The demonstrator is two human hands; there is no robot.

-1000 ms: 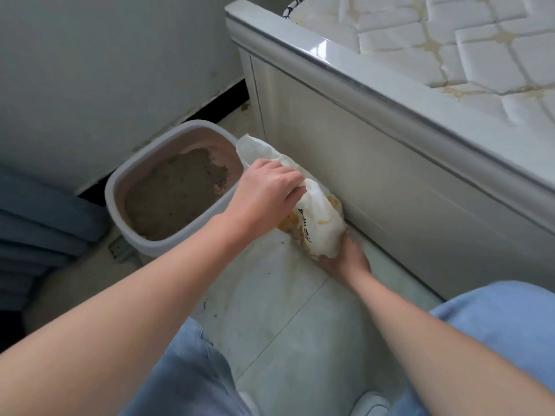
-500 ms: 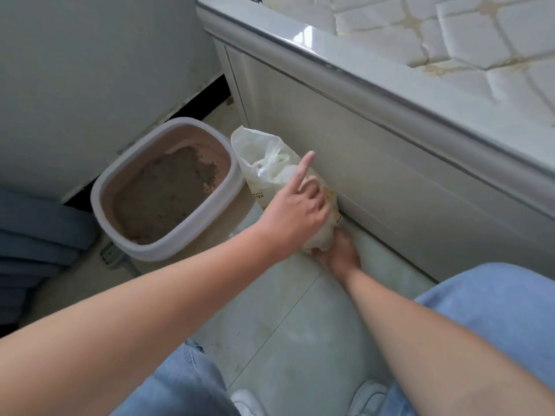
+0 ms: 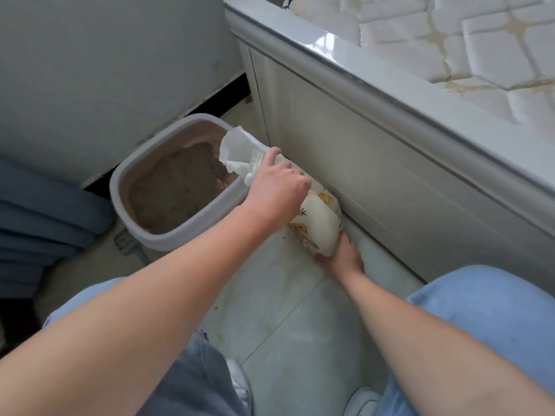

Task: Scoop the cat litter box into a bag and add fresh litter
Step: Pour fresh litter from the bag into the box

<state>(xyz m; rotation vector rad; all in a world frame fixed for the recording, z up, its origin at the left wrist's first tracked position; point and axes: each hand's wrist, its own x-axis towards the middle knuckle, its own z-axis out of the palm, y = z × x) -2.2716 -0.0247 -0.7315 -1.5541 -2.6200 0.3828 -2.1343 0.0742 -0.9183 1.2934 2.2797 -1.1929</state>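
A grey litter box point(image 3: 192, 232) with brown walls and brownish litter point(image 3: 177, 190) stands on the floor by the wall. A white litter bag point(image 3: 318, 223) with yellow print lies tilted between the box and the bed frame, its open mouth point(image 3: 237, 148) over the box's right rim. My left hand point(image 3: 279, 187) grips the bag near its neck. My right hand point(image 3: 342, 256) holds the bag's bottom end from below, its fingers partly hidden under the bag.
A white bed frame point(image 3: 360, 139) with a bare quilted mattress point(image 3: 468, 40) runs along the right. A grey scoop point(image 3: 126, 244) lies on the floor beside the box. Blue folded fabric point(image 3: 45, 223) sits at the left. My knees in jeans and white shoes point(image 3: 360, 400) fill the foreground.
My left hand slid up from the bag's middle to its neck. The bag's mouth tipped over the box rim, while my right hand stayed under the bottom end.
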